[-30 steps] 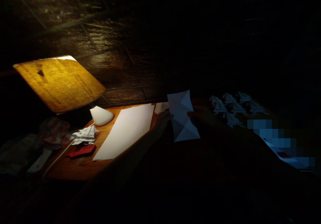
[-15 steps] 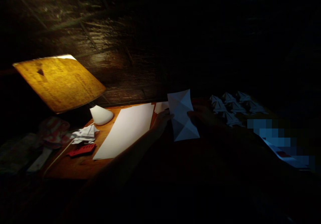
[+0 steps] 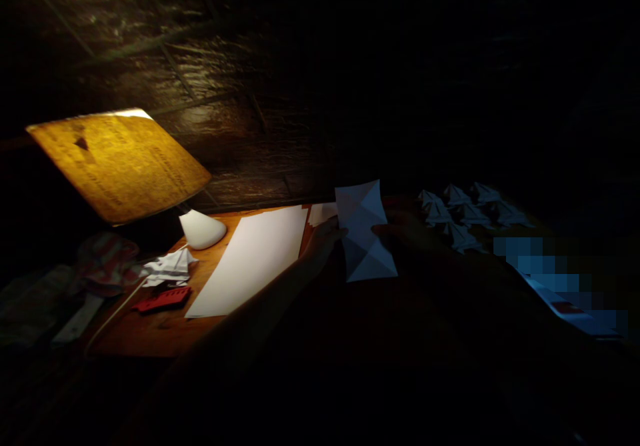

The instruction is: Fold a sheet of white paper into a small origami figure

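Note:
In very dim light, a creased white paper sheet (image 3: 364,231) is held upright above the wooden table (image 3: 165,329). My left hand (image 3: 325,236) pinches its left edge. My right hand (image 3: 400,229) grips its right edge, mostly lost in shadow. The sheet shows diagonal fold lines. Several folded white paper figures (image 3: 463,216) lie just to the right of my right hand.
A stack of flat white paper (image 3: 253,259) lies on the lit part of the table. Left of it are a white lamp base (image 3: 201,229) under a yellow shade (image 3: 117,163), crumpled paper (image 3: 170,266) and a red flat object (image 3: 163,299). A blurred blue patch (image 3: 555,273) sits at right.
Almost nothing differs; the held sheet has shifted very slightly while both hands stay on its edges.

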